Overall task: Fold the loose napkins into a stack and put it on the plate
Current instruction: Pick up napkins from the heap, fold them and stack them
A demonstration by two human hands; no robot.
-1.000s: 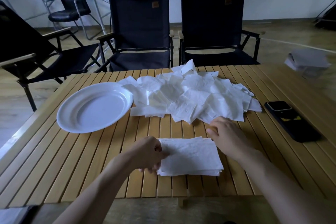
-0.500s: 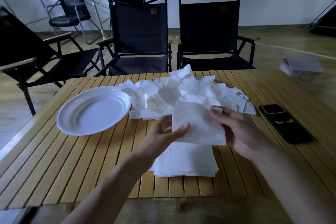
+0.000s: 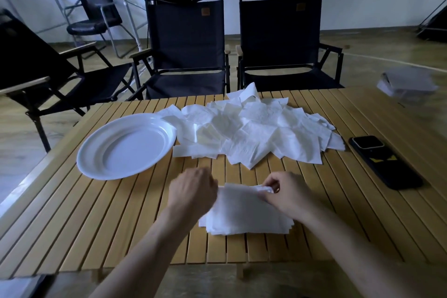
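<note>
A heap of loose white napkins (image 3: 251,133) lies across the middle of the slatted wooden table. A white plate (image 3: 96,152), with nothing on it, sits left of the heap. Near the front edge is a stack of folded napkins (image 3: 244,222). Over it both hands hold one white napkin (image 3: 238,191): my left hand (image 3: 192,192) grips its left edge, my right hand (image 3: 286,195) pinches its right corner. The napkin's lower part is blurred against the stack.
A black phone (image 3: 384,161) lies on the table at the right. Two dark folding chairs (image 3: 186,46) stand behind the table, another at the left (image 3: 48,75). A grey bundle (image 3: 407,83) sits off the table's far right corner.
One second ago both hands were at the stack. Then they lifted a napkin from the heap, and now they have brought it down over the stack.
</note>
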